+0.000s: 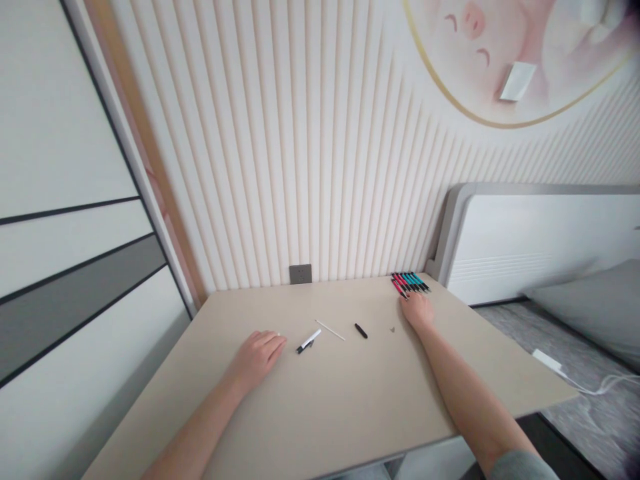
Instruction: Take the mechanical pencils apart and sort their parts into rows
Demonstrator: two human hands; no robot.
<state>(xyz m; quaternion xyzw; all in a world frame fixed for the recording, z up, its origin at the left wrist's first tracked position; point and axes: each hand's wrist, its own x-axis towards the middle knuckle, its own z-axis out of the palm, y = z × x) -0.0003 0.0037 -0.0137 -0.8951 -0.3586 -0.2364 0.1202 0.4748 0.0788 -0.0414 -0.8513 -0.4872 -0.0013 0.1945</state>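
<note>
The fingers of the right hand [417,311] reach the near ends of a row of pens [418,280], red and teal with black parts, at twelve o'clock from the wrist. They are slightly bent; whether they grip a pen or only touch it I cannot tell. The left hand [261,350] rests palm down, fingers together and loosely extended, with nothing visible in its hold.

Just off the left fingertips, at three o'clock, lies a white-and-black pen piece [310,339], a small dark part against its side. Beyond it, between two and three o'clock, a thin white rod [330,330] lies slanted. From the right hand, a tiny grey piece [393,329] sits near at eight o'clock, and a short black tube [361,331] farther off between eight and nine.

All these lie on the beige table [345,400]. From its middle, a dark wall socket [301,274] is just short of twelve o'clock, a round pig picture [465,73] at one, the white headboard [540,240] at two, a grey pillow [600,307] just before three, and a white-and-grey cabinet [55,133] at ten.
</note>
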